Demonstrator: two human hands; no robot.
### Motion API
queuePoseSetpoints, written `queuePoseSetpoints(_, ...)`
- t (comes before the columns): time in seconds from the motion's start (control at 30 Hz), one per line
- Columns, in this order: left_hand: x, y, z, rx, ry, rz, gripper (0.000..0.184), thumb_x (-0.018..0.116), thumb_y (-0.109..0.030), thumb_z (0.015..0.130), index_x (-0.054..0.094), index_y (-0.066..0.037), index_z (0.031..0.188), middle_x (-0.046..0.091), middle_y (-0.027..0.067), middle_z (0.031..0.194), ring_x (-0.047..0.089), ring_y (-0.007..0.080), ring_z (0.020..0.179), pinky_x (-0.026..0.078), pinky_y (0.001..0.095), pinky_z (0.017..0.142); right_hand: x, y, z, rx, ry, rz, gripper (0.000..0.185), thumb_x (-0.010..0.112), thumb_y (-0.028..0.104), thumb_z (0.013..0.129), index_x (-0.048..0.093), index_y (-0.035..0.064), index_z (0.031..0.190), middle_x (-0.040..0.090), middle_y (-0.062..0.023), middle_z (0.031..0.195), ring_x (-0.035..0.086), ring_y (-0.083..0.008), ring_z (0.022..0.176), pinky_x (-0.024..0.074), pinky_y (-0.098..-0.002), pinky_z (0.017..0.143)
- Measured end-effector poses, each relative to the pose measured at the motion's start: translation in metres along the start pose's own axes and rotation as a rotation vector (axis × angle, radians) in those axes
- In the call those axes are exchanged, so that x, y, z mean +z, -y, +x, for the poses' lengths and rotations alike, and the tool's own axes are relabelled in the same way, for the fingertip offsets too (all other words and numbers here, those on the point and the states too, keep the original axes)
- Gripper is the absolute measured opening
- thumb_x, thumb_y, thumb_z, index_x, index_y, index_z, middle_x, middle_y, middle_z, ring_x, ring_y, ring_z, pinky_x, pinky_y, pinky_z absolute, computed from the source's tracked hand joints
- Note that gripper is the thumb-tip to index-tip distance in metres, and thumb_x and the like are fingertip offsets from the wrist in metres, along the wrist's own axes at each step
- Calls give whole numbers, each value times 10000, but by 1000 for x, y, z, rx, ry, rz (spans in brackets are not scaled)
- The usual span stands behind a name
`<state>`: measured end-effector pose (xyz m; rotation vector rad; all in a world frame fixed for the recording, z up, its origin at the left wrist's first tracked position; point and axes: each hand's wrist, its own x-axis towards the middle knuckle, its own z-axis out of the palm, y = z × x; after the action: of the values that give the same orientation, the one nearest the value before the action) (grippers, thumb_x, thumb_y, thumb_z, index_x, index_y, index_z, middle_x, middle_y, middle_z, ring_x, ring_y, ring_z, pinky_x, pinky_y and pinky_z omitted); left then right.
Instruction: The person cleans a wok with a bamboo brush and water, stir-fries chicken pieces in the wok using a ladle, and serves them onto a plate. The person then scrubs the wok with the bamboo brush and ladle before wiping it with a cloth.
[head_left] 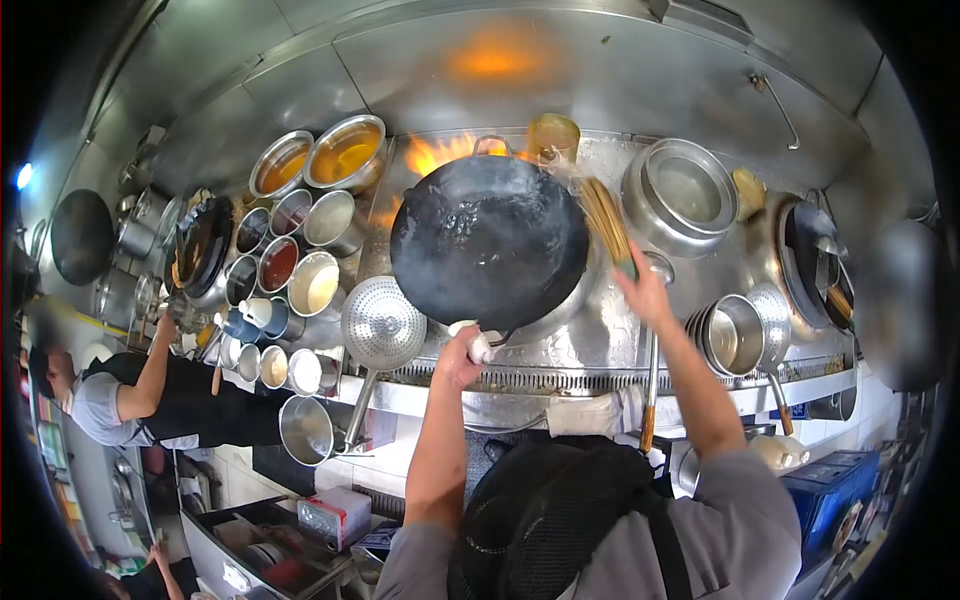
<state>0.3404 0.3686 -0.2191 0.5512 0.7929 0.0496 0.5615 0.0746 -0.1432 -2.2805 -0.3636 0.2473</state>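
A large black wok [490,240] sits tilted over the burner, steaming, with a little liquid on its inner surface. Flames [440,155] rise behind its far rim. My left hand [462,358] is closed round the wok's near handle with a white cloth [480,350] between. My right hand [645,290] grips a bamboo wok brush [605,225], its bristles at the wok's right rim. Below the right forearm lies a ladle [651,370] with a wooden handle end. A perforated strainer [384,323] rests left of the wok.
Two steel bowls of orange liquid [345,155] and several seasoning pots [278,265] stand at left. Steel basins [688,190] and stacked pots [733,335] are at right, beside another wok [815,265]. A co-worker [150,400] stands at far left.
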Motion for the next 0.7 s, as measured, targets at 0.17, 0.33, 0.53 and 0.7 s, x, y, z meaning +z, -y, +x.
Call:
queuePoseSetpoints(0.17,-11,12,13,229,-28,338,225,568,-67,886,558,-25,1107,615,94,948,632,217,809,538,385,632,37,-93,-199,73,60,1,814,687,174,819,293,120,1530,540,-297,1323,543,-454,1211,457,-463,1009)
queuePoseSetpoints(0.33,-6,27,-10,349,-119,453,419,601,-105,902,416,-18,1268,577,118,1105,616,211,909,544,362,742,-1,-96,-228,114,82,73,754,719,240,815,391,47,1466,563,-288,1303,575,-440,1171,465,-429,993)
queuePoseSetpoints(0.53,22,50,-40,654,-196,689,429,564,-52,853,366,27,1226,542,179,1104,585,261,955,505,369,857,0,-2,-147,215,202,649,676,697,328,891,408,89,1454,651,-137,995,665,-247,729,534,-357,601)
queuePoseSetpoints(0.7,42,60,-68,1007,-299,1099,465,533,-38,843,341,92,1246,503,254,1129,537,342,1016,422,420,958,49,66,-50,414,415,1327,538,682,312,927,478,117,1385,567,-46,857,577,-162,574,425,-261,425)
